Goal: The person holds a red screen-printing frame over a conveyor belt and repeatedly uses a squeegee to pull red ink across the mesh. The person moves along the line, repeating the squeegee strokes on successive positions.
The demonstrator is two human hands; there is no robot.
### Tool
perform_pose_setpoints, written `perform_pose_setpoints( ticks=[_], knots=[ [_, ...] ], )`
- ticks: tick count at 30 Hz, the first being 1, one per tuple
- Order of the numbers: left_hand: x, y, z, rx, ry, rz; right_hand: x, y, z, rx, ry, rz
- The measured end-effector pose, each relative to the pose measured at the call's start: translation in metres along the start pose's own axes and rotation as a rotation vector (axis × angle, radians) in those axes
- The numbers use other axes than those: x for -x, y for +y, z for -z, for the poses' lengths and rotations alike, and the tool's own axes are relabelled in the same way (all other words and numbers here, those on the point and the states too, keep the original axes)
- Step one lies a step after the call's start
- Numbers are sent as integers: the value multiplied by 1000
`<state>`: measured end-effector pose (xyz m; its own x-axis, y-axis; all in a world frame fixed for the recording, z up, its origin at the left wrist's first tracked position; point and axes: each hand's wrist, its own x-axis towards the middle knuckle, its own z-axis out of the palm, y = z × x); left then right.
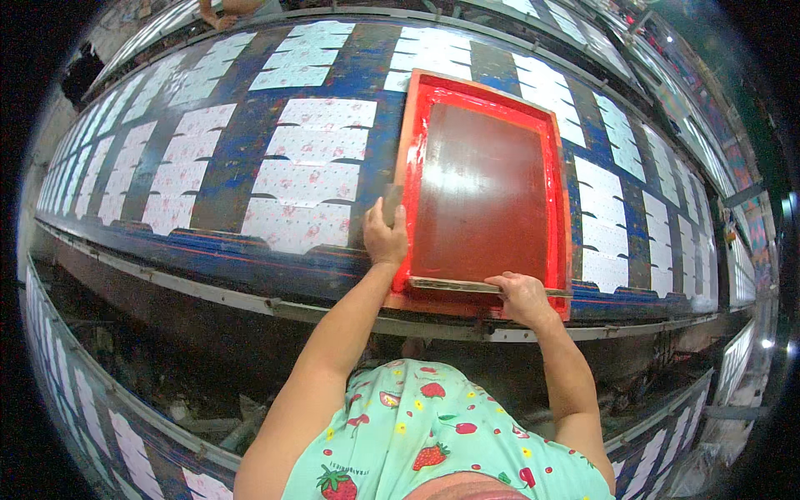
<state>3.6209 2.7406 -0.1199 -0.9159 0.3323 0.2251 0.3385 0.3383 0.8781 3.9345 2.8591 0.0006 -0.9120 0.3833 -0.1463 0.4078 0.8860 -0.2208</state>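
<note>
A screen printing frame point(560, 217) with a wooden edge, a red inner border and a dark brown mesh point(487, 192) lies on a long printing table. My left hand point(386, 237) grips the frame's left side, its thumb and fingers around a greyish piece at that edge. My right hand point(525, 298) is closed on a long, thin squeegee point(450, 285). The squeegee lies crosswise at the near end of the mesh. Left of the frame are white cut fabric pieces point(304, 179) printed with small pink and dark motifs.
The blue-stained table point(225, 250) carries rows of pale pieces; those to the right point(602, 221) look plainer. A metal rail point(275, 307) runs along its near edge. Another table with pieces point(75, 375) stands behind me. A person's hand point(218, 18) shows at the far left.
</note>
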Motion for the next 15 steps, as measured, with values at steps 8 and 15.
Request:
perform_pose_setpoints(
  ticks=[8, 15],
  knots=[
    [0, 1, 2, 93, -4, 6, 27, -26, -23, 26, 148, -11],
    [-2, -5, 0, 90, -26, 39, -2, -7, -39, 89, 325, 24]
  ],
)
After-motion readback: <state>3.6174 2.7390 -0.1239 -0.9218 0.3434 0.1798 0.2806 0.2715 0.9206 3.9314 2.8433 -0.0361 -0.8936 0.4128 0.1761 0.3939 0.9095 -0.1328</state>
